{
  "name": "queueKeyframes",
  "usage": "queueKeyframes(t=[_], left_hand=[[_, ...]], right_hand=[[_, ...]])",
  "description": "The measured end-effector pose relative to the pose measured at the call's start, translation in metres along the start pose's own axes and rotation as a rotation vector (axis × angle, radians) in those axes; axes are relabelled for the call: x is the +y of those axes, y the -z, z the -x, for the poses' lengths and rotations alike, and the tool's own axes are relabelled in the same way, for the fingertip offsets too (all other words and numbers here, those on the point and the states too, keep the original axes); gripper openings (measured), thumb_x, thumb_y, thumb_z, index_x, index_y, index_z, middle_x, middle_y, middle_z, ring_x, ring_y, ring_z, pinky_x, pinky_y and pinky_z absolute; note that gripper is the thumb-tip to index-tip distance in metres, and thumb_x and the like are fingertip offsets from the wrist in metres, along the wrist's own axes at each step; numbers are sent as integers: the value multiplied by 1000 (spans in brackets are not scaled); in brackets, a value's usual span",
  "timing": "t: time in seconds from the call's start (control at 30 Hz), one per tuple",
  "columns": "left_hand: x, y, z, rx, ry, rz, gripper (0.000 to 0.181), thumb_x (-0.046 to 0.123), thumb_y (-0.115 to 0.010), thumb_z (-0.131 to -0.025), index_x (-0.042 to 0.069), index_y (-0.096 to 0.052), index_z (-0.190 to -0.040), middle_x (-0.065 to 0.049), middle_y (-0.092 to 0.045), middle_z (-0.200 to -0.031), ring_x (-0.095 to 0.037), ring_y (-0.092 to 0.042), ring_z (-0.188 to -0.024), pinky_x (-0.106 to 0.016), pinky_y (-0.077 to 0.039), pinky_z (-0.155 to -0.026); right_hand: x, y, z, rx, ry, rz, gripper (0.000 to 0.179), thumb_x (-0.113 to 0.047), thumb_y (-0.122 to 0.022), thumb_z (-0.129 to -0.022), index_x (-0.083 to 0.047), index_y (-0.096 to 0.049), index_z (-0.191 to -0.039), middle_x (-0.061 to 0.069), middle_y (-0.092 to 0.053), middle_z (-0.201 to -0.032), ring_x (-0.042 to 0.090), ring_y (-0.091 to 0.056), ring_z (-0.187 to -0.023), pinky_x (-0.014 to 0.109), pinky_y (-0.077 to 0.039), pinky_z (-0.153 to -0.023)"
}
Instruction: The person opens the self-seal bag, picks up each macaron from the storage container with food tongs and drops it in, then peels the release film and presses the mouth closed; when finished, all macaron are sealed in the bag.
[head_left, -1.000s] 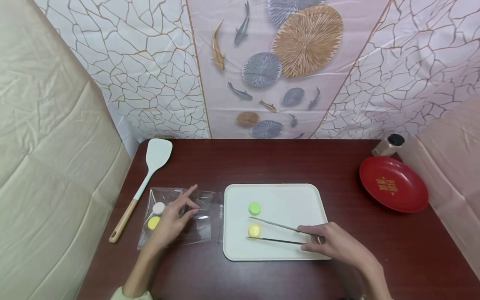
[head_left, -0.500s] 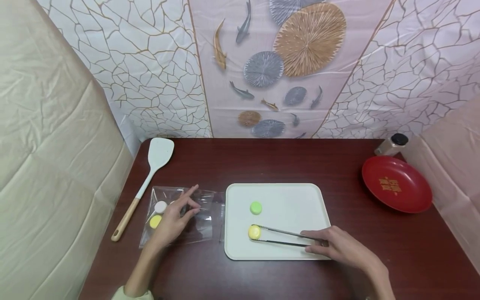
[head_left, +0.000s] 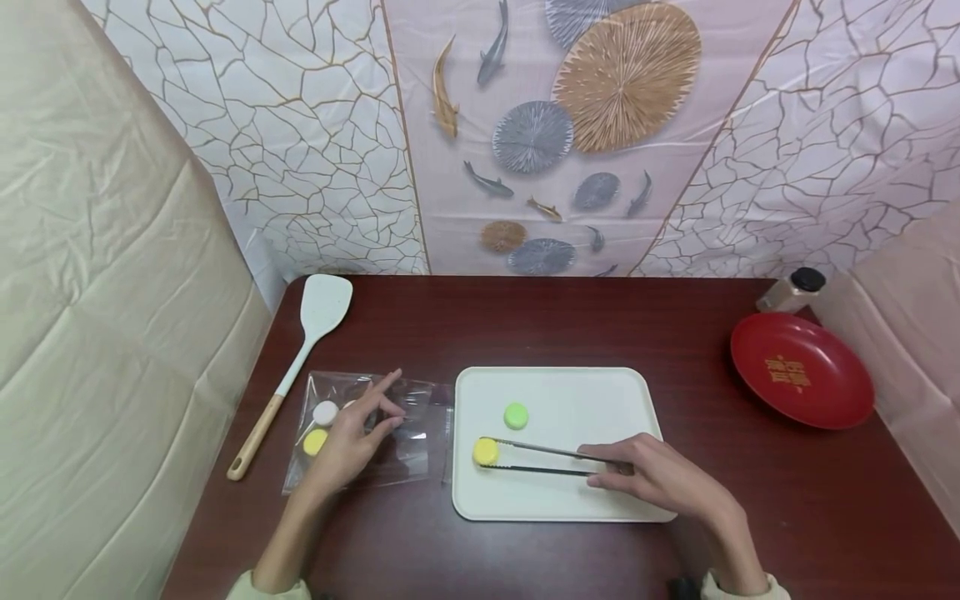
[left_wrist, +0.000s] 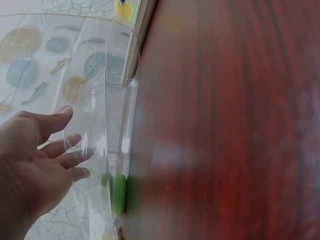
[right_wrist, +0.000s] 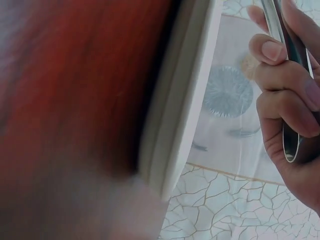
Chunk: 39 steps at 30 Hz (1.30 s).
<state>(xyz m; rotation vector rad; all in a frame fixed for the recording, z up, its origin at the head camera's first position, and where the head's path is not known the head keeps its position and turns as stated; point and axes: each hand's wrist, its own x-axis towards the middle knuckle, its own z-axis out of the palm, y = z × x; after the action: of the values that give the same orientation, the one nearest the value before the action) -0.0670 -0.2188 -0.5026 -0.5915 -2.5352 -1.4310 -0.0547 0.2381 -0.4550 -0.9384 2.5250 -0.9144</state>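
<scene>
Yellow disc [head_left: 485,452]: slips toward ten o'clock, now between tongs [head_left: 540,471], nine o'clock on tray [head_left: 600,400]!
Right hand [head_left: 656,473]: grips those tongs.
Left hand [head_left: 347,446]: loosely spread at clear bag [head_left: 408,461].

A cloth-walled booth, kitchen-like: a fish-printed, white-and-pink fabric hanging [head_left: 465,225] backs a dark red-brown wood-grain bench [head_left: 585,325], creased cream fabric [head_left: 127,333] flanks it, and a white wooden-handled spatula [head_left: 298,360] and a glossy red oval plate [head_left: 832,375] rest on top.
</scene>
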Motion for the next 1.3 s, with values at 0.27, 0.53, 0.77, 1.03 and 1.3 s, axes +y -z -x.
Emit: queueKeyframes(t=[0.27, 0.53, 0.77, 1.03, 1.3], left_hand=[[-40, -6, 7, 1, -82, 67, 11, 5, -78, -100, 13, -73, -105, -20, -54, -165, -32, -48, -158, -43, -22, -140], [-58, -8, 10, -11, -52, 32, 25, 1, -80, -98, 24, -73, -106, -12, -54, -167, -26, -48, -158, -30, -21, -139], [-47, -6, 9, 16, -109, 48, 14, 4, -79, -100, 14, -73, -106, -19, -55, -164, -35, -52, -155, -41, -25, -139], [-40, -4, 9, 25, -121, 54, 8, 9, -78, -102, 14, -73, -105, -15, -55, -166, -31, -51, -156, -37, -24, -139], [-18, 0, 7, 33, -101, 23, 5, 10, -77, -102, 10, -72, -102, -23, -57, -161, -42, -53, -152, -47, -28, -138]], right_hand=[[-3, 3, -11, 12, 42, -5, 37, -31, -79, -103, -8, -79, -132, -23, -57, -77, -6, -48, -74, 18, -44, -66], [-6, 3, -22, -6, 8, -52, 41, -33, -79, -103, -8, -78, -135, -18, -62, -78, -4, -45, -71, 18, -43, -63], [-10, -2, -36, -22, 0, -75, 40, -29, -79, -103, -5, -78, -135, -20, -44, -72, -5, -38, -66, 16, -34, -57], [-10, -21, -61, 5, 59, -48, 40, -33, -79, -103, -7, -79, -134, -19, -52, -71, -4, -38, -65, 19, -34, -55], [-6, -54, -97, 31, 171, 26, 48, -49, -69, -107, -12, -79, -135, -14, -64, -75, 0, -41, -65, 22, -36, -54]])
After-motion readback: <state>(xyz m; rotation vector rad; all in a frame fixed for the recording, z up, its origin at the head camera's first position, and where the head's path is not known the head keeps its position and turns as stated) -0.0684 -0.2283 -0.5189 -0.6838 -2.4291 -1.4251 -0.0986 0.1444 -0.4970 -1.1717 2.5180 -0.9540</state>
